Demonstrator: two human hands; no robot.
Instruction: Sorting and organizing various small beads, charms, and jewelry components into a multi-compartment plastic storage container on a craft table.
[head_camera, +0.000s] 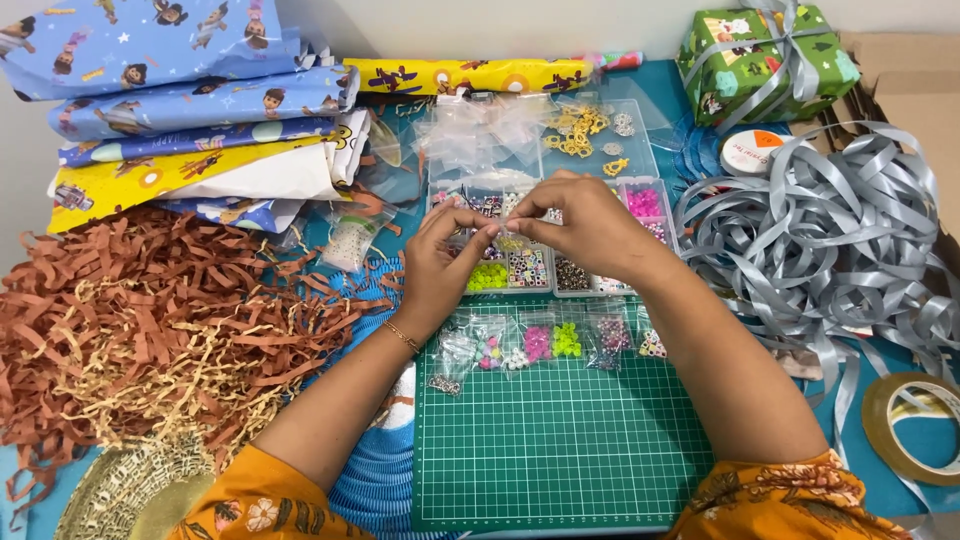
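Green cutting mat (560, 440) lies squarely in front of you, and above its far edge your two hands meet over a clear compartmented bead box (585, 275). Your left hand (440, 262), a thin gold bracelet (401, 336) at its wrist, pinches one side of a small clear bag (511, 241) between thumb and fingertips; your right hand (590, 225) closes on the bag's other side, fingers curled tight, so both hands hold the same tiny packet just above the box's middle compartments. Along the mat's top edge sits a row of small bead packets (545, 343), pink, lime and mixed colours, touching one another. Beyond the box, a lidded tray with gold charms (585, 135) rests beside a heap of empty clear bags (480, 135). To your left, brown and tan shredded paper (150, 320) spreads wide, with folded sheets of blue and yellow patterned gift wrap (190, 110) stacked behind it. To your right, a tangle of silver ribbon (820, 240) covers the teal table (900, 480), a green wrapped gift (765, 60) stands at the far corner, and a roll of tape (915, 425) lies near your right elbow.
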